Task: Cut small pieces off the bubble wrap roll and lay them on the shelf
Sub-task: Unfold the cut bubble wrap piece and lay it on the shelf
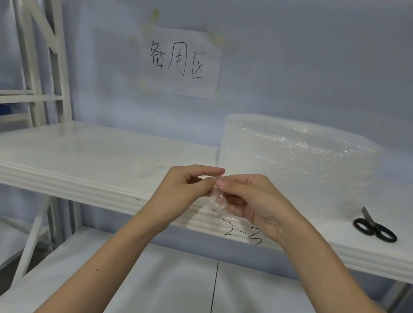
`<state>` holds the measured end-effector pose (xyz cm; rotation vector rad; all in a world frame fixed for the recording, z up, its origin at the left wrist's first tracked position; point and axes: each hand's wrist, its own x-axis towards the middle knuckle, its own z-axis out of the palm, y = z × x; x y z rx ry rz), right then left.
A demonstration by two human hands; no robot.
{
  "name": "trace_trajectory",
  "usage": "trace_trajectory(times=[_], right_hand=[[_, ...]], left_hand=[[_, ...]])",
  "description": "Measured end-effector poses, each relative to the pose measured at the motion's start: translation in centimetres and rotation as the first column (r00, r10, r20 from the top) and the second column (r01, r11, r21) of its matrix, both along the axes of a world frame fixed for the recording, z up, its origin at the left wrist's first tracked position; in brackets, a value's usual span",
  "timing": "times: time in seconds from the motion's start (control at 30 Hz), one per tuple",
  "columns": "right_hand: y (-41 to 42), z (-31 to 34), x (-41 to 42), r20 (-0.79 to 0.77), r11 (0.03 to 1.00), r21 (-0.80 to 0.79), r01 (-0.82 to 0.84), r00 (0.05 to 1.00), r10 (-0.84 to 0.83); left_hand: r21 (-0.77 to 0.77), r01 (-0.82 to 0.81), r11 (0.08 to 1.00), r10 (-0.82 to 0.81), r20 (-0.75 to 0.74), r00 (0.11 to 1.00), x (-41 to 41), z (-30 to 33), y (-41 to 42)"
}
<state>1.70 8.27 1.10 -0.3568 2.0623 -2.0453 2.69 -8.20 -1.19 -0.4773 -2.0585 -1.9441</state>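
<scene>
Both hands up front, left hand (pixel 183 192) and right hand (pixel 254 203) fingers pinching one small bubble wrap piece (pixel 217 200) between them, roll (pixel 297 161) just beyond, scissors (pixel 374 228) off right.

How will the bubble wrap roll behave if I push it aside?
The roll probably slides easily: it looks airy, light for its bulk. Standing on its flat end on the shelf, it seems unlikely to roll. Its soft wall would likely dent under fingers.

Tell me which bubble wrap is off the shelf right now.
The small piece, pinched between both hands; the big roll stands on the shelf.
</scene>
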Motion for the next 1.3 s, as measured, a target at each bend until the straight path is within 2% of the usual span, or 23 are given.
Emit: trace_trajectory(times=[0.17,0.27,0.4,0.5,0.77,1.0,1.13,1.3], right_hand=[[-0.5,-0.7,-0.3,-0.078,1.000,0.005,0.012,0.997,-0.012],[-0.7,-1.1,-0.1,-0.156,0.998,0.054,0.037,0.987,-0.028],[-0.9,-1.2,0.2,-0.223,0.994,0.099,0.053,0.974,-0.030],[-1.0,-1.0,0.3,-0.254,0.992,0.111,0.061,0.967,-0.031],[-0.8,-0.7,0.8,-0.216,0.997,0.077,-0.016,0.976,0.032],[-0.2,-0.8,0.6,-0.213,0.998,0.068,-0.004,0.977,0.018],[-0.1,-0.9,0.7,-0.240,0.995,0.092,0.028,0.971,-0.005],[-0.3,-0.9,0.5,-0.242,0.995,0.091,0.050,0.970,-0.027]], left_hand=[[0.113,0.038,0.993,-0.045,0.060,0.997,-0.2,0.2,-0.2],[0.101,0.054,0.993,-0.065,0.101,0.993,-0.3,0.1,-0.5],[0.221,0.137,0.966,-0.184,0.211,0.960,-0.4,0.3,-1.0],[0.275,0.165,0.947,-0.230,0.226,0.947,-0.4,0.5,-1.3],[0.175,0.064,0.982,-0.088,0.135,0.987,-0.5,0.8,-0.9],[0.151,0.022,0.988,-0.032,0.065,0.997,-0.4,0.8,-0.2],[0.102,0.042,0.994,-0.049,0.062,0.997,-0.4,0.8,-0.2],[0.146,0.171,0.974,-0.189,0.119,0.975,-0.5,0.8,-0.6]])
